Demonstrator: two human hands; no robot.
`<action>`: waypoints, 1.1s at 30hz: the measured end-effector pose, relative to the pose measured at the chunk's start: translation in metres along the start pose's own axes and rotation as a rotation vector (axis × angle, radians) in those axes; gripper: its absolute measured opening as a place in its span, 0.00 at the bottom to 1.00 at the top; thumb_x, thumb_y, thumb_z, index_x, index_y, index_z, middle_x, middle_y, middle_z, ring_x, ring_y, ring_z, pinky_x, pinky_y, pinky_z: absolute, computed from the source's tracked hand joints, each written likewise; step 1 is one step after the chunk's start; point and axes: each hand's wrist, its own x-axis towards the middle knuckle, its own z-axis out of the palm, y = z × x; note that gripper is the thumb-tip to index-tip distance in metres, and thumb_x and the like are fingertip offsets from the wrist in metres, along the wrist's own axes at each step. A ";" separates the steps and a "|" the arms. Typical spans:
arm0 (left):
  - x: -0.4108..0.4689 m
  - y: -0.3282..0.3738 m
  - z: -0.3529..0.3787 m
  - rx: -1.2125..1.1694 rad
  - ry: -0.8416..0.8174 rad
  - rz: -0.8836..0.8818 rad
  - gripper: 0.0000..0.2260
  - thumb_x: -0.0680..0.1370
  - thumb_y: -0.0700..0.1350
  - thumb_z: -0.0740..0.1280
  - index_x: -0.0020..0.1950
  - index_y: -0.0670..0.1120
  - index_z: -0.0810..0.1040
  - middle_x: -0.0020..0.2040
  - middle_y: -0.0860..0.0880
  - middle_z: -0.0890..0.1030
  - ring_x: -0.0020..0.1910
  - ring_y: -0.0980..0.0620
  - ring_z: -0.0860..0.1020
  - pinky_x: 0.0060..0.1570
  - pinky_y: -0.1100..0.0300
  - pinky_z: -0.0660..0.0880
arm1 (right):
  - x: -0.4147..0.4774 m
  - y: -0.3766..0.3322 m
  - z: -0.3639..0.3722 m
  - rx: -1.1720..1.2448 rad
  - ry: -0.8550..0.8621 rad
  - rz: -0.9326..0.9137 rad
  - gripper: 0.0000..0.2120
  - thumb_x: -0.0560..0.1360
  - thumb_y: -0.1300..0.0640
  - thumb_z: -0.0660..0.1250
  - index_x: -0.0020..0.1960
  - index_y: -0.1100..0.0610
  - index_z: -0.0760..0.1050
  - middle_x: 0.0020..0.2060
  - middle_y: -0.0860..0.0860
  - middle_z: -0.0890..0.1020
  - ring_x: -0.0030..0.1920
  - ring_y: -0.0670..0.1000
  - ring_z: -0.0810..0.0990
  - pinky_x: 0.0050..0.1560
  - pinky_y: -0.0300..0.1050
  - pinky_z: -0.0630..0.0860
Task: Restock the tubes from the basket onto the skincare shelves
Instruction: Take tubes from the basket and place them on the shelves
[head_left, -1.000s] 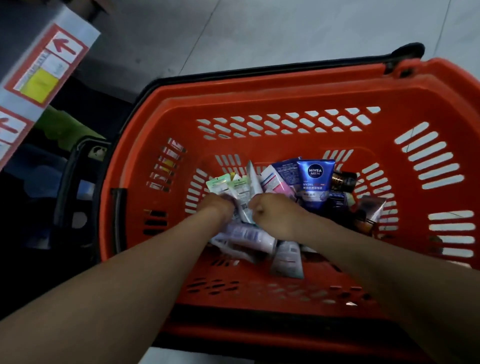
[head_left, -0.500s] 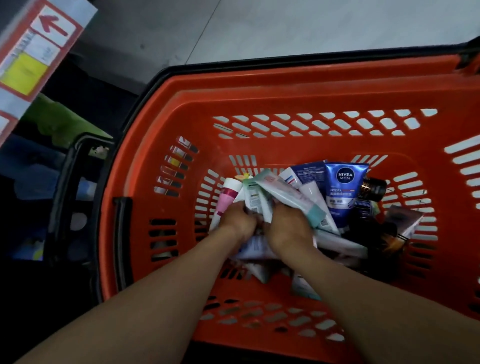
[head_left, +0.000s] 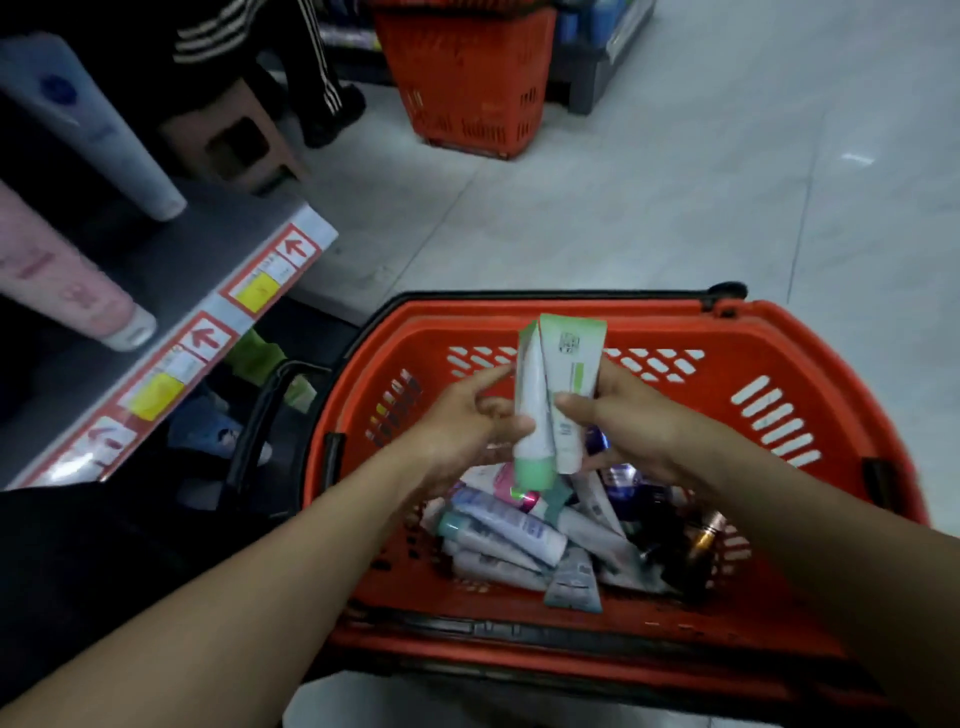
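Note:
Both hands are raised over the orange basket (head_left: 810, 358), holding two white-and-green tubes upright, side by side. My left hand (head_left: 462, 423) grips the tube with the green cap (head_left: 530, 415), cap down. My right hand (head_left: 631, 423) pinches the wider flat tube (head_left: 570, 364) with thumb in front and fingers behind. Several more tubes (head_left: 511, 527) and some dark bottles (head_left: 696, 545) lie heaped on the basket floor below. The skincare shelf (head_left: 171, 270) is at my left, edged with red-and-yellow price labels (head_left: 208, 338).
A pink tube (head_left: 67, 286) and a white tube (head_left: 93, 130) stand on the shelf. Across the tiled floor sit a second orange basket (head_left: 467, 78), a brown stool (head_left: 234, 140), and a person's legs in striped trousers (head_left: 306, 57). A lower shelf holds green items (head_left: 254, 358).
My hands were down in the pile sorting tubes; they have lifted out with the two green-and-white tubes. The view has tilted up, showing the shelf and aisle.

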 end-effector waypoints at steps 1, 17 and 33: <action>-0.009 0.009 0.001 -0.008 0.003 0.027 0.27 0.73 0.30 0.69 0.69 0.49 0.73 0.44 0.51 0.84 0.47 0.47 0.83 0.52 0.47 0.79 | -0.010 -0.009 -0.001 -0.001 -0.008 -0.033 0.14 0.81 0.62 0.61 0.63 0.49 0.73 0.56 0.53 0.82 0.53 0.55 0.83 0.47 0.61 0.82; -0.160 0.181 -0.037 0.027 0.302 0.558 0.12 0.72 0.32 0.72 0.55 0.41 0.83 0.50 0.43 0.86 0.47 0.45 0.85 0.42 0.51 0.82 | -0.101 -0.181 0.039 -0.128 -0.028 -0.597 0.14 0.75 0.70 0.66 0.58 0.59 0.77 0.50 0.52 0.85 0.50 0.47 0.84 0.48 0.37 0.80; -0.312 0.274 -0.181 0.103 0.974 0.775 0.12 0.71 0.32 0.73 0.52 0.45 0.83 0.46 0.51 0.87 0.45 0.54 0.85 0.40 0.62 0.81 | -0.082 -0.381 0.245 -0.231 -0.427 -0.920 0.14 0.76 0.70 0.66 0.60 0.60 0.78 0.55 0.57 0.83 0.55 0.54 0.83 0.56 0.50 0.80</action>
